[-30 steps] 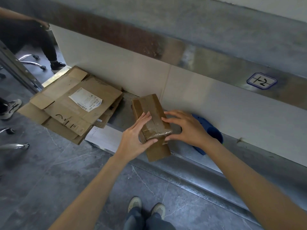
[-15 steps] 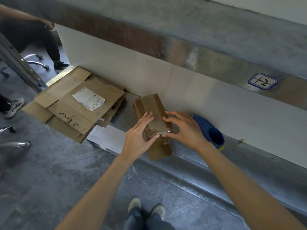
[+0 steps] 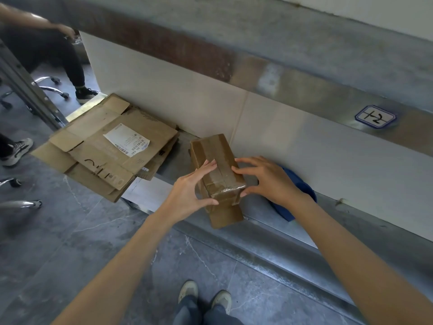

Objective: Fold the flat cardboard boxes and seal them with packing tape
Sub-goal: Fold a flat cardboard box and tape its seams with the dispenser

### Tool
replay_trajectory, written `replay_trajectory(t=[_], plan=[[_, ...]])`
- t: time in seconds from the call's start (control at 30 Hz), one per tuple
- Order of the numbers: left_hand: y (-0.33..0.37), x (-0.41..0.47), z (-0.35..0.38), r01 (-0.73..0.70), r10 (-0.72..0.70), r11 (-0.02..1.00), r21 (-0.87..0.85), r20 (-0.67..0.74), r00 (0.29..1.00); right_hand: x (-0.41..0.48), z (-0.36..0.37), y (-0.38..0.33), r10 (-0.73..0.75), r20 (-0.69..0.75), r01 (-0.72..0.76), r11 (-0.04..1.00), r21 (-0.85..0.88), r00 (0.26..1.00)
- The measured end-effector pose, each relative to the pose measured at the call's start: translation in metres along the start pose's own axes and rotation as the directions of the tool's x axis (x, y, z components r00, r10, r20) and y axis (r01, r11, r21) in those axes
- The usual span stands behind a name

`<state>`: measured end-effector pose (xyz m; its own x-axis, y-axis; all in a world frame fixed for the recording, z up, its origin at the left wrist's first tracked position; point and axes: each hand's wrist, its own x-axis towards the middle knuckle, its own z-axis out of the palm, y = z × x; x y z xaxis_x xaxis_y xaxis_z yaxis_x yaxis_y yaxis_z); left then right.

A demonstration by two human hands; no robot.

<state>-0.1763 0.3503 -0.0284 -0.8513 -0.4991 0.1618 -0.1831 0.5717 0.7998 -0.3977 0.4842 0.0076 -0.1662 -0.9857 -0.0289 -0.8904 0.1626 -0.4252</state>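
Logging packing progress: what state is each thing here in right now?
small box: folded up, top seam taped shut.
left hand: fingers flat on the box's top, thumb on its near end.
right hand: fingers spread, touching the box's right side.
flat cardboard: unfolded, stacked, lying flat.
label: stuck on the top sheet.
blue shoe: partly hidden behind the right hand.

Office-type workspace: chrome swivel-chair bases, grey marble floor, numbered label on metal ledge, stacked flattened cartons.
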Motion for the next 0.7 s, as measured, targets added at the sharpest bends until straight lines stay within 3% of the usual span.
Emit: replay_trajectory(t=[0.23,0.43,0.6,0.7], plan=[[0.002,-0.002,0.019,-0.029,0.019,0.996,-0.081,-0.127,0.992,0.0,0.001,-0.003,0.109,0.001,-0.108,0.988,0.109,0.994],[0.019,0.003,0.037,-0.069,0.06,0.995,-0.071,-0.114,0.992,0.001,-0.013,0.008,0.151,-0.03,-0.147,0.984,0.097,0.988],[0.014,0.014,0.023,-0.101,0.104,0.995,0.024,-0.18,0.978,-0.009,-0.014,0.015,0.142,-0.052,-0.134,0.982,0.131,0.988],[0.011,0.022,0.015,-0.106,0.119,0.991,0.083,-0.179,0.977,-0.017,-0.009,0.01,0.174,-0.054,-0.152,0.946,0.285,0.983]])
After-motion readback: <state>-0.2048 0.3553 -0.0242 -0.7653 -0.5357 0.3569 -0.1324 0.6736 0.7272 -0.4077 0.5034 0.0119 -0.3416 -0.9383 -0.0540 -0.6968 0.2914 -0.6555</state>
